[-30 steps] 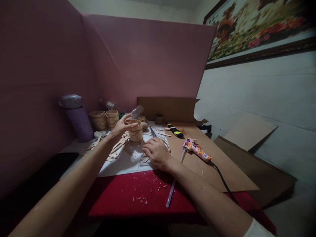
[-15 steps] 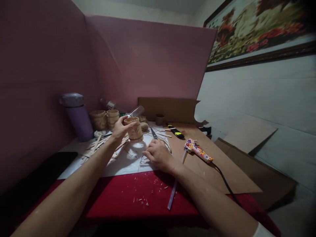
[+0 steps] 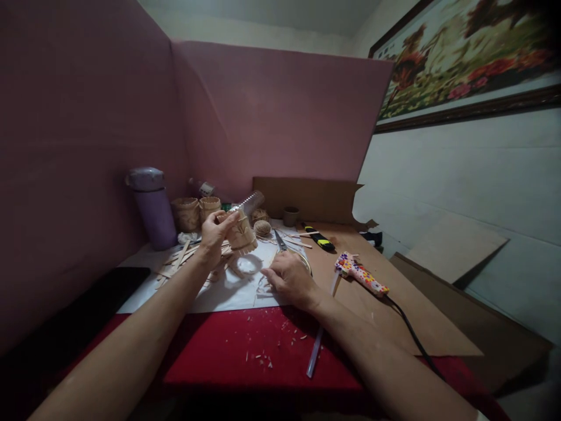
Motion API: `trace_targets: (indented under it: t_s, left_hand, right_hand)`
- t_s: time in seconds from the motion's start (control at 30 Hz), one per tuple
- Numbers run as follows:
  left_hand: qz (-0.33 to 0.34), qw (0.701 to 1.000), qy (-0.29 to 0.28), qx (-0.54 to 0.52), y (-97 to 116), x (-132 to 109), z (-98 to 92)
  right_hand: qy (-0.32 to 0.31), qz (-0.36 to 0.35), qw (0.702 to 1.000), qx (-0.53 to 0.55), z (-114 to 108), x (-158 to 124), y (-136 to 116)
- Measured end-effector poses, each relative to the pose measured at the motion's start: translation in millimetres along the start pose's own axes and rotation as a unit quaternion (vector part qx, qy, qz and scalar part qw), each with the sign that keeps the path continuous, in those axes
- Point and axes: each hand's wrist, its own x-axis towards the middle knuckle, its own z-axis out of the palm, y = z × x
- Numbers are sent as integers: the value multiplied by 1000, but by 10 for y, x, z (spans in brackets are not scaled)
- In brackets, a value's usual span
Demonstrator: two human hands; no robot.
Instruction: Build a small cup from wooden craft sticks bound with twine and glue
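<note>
A small tan wooden cup (image 3: 242, 233) with a scalloped rim and a plant pattern is tilted above the white paper, with my left hand (image 3: 214, 235) gripping its upper part. My right hand (image 3: 290, 277) rests low over the paper, beside the scissors (image 3: 280, 240); their blades point away and the handles are partly beneath it. What its curled fingers hold, if anything, is hidden. Thin wooden sticks (image 3: 179, 259) lie scattered left of the cup. Behind it are a ball of twine (image 3: 262, 228) and a clear ribbed bottle (image 3: 252, 202).
A purple tumbler (image 3: 154, 210) and two more wooden cups (image 3: 187, 215) stand at the left back. On the cardboard (image 3: 394, 310) lie a floral glue gun (image 3: 360, 273) with a black cord and a black-yellow cutter (image 3: 319, 238). A small pot (image 3: 291, 216) stands behind.
The view has shifted, so everything sits slightly further right. My left hand has tilted the cup, its base swinging towards the right. My right hand stays beside the scissors.
</note>
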Motion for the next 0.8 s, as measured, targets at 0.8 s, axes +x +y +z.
trace_targets:
  t_s: [0.8]
  left_hand:
    - [5,988,-145,44,-118,-9,-36]
  right_hand:
    - [80,27,993,76,81,11,111]
